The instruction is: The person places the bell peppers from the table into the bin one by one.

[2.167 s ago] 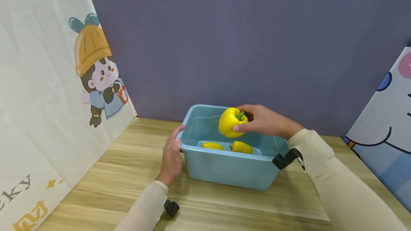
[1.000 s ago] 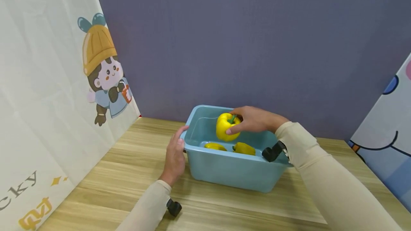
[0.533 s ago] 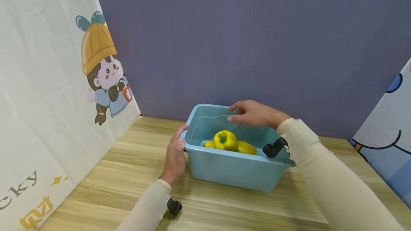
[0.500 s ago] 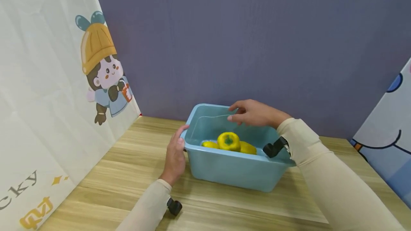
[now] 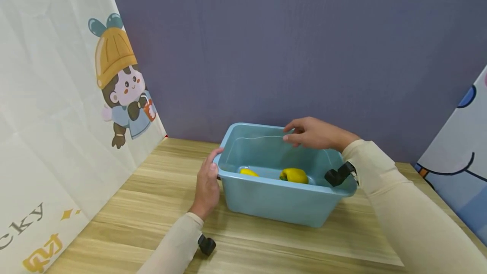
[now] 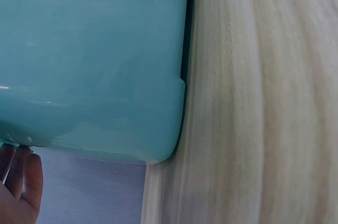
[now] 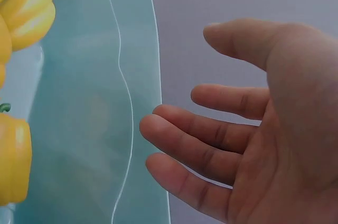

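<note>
A light blue plastic bin (image 5: 274, 200) stands on the table with yellow bell peppers inside. In the head view one yellow pepper (image 5: 294, 175) lies near the front wall, and a second yellow piece (image 5: 249, 172) shows to its left. My left hand (image 5: 206, 187) holds the bin's left end by the rim, thumb and fingers at the edge; its fingertips meet the bin in the left wrist view. Above the back of the bin hovers my right hand (image 5: 316, 133), fingers spread and holding nothing. The right wrist view shows several pepper parts, including one yellow pepper (image 7: 29, 10), along its left edge.
The bin rests on a wood-grain table (image 5: 152, 206) close to a grey-blue back panel (image 5: 281, 54). A white sheet with a cartoon figure (image 5: 116, 83) hangs on the left, and another printed sheet (image 5: 460, 151) on the right.
My right hand let go of the large yellow pepper, which dropped into the bin and then went out of the head view. That hand rose and drew right; the left hand stayed at the rim.
</note>
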Motion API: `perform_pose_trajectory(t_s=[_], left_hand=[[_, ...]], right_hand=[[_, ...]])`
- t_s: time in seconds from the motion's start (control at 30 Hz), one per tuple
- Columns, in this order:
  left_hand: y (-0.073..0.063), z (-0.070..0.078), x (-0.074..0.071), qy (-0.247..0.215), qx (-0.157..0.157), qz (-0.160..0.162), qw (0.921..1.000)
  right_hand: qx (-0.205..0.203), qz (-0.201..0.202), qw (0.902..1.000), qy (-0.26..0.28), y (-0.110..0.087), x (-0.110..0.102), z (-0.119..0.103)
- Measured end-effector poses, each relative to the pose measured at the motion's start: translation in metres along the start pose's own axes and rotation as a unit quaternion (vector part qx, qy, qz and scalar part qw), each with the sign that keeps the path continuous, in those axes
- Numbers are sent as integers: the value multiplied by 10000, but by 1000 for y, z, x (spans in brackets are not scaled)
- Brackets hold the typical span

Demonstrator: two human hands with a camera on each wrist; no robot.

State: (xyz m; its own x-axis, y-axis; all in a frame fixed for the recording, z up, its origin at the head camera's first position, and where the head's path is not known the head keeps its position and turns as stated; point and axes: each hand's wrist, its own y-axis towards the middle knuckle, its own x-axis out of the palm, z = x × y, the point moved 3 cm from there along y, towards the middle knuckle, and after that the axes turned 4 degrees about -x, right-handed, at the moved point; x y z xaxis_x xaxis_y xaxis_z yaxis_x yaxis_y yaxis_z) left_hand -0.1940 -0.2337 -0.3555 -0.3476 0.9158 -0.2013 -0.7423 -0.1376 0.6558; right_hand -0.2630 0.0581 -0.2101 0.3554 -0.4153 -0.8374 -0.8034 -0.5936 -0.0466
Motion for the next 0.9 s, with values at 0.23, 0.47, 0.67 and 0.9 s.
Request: perform_pose_trajectory(t_s=[0.23, 0.47, 0.67, 0.9], left_hand=[[-1, -2, -2, -175, 55, -5, 9998], [-1, -3, -3, -230, 80, -36, 9997], [-3, -5, -1, -188, -26, -53, 9998], [-3, -4, 0, -228, 14, -48, 9997]], right_hand=[[191, 162, 9997, -16, -18, -9, 10], [425, 455, 9979, 184, -38, -17, 25], [362, 900, 9952, 141, -53, -25, 43], [384, 1455, 9885, 165, -67, -31, 63]])
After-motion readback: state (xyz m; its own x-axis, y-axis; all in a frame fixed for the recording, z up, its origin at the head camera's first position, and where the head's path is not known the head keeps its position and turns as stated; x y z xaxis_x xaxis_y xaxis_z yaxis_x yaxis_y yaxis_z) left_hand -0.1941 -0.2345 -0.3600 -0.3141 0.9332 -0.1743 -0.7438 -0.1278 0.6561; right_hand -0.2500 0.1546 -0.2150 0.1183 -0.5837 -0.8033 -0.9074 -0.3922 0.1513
